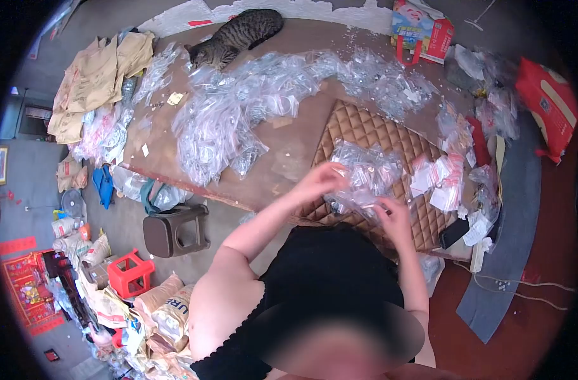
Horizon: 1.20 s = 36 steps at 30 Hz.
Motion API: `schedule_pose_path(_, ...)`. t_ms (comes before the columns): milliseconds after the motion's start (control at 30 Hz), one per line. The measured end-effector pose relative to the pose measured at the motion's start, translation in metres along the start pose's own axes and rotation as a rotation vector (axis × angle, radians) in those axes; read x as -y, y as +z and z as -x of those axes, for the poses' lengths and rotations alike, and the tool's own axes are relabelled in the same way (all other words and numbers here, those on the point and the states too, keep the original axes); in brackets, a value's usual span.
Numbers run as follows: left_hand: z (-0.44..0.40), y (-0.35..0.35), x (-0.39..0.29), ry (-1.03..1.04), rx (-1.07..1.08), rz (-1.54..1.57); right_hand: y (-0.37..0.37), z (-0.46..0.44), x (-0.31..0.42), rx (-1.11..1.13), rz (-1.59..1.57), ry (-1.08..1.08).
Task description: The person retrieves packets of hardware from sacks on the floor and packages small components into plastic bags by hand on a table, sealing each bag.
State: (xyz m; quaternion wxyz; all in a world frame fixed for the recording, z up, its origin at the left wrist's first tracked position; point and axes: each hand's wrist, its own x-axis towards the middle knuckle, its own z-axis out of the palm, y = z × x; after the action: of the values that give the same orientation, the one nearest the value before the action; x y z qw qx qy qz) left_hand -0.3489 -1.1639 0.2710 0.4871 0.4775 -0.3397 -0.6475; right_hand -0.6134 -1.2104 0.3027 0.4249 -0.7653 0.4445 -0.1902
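Observation:
Small clear plastic bags (pixel 368 171) lie in a pile on the brown quilted mat (pixel 358 120), with greyish contents too small to name. At the pile's left edge, my left hand (pixel 324 182) has its fingers curled together around the plastic. My right hand (pixel 393 217), lower and to the right, pinches the near edge of a clear bag between thumb and fingers. White labelled packets (pixel 438 180) sit to the right of the pile.
A long heap of clear bags (pixel 226 117) covers the table's middle and back. A tabby cat (pixel 241 38) lies at the far edge. A black phone (pixel 453 234) rests at the near right. A brown stool (pixel 175 231) and red stool (pixel 131 273) stand left on the floor.

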Motion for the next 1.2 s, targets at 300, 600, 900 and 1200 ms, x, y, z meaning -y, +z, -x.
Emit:
schedule_pose_path(300,-0.023,-0.202,0.051,-0.167,-0.790,-1.859,-0.009,0.047,-0.079,-0.303,-0.571,0.485)
schedule_pose_path(600,0.032,-0.155,-0.023,0.196,-0.571,-1.762,-0.008,0.084,-0.100,-0.427,-0.572,0.445)
schedule_pose_path(900,0.030,-0.011,-0.112,1.140,-0.300,-1.673,-0.007,0.072,-0.104,-0.477,-0.654,0.425)
schedule_pose_path(1200,-0.023,0.031,-0.024,0.536,-0.023,-1.304,-0.030,0.068,-0.100,-0.527,-0.617,0.400)
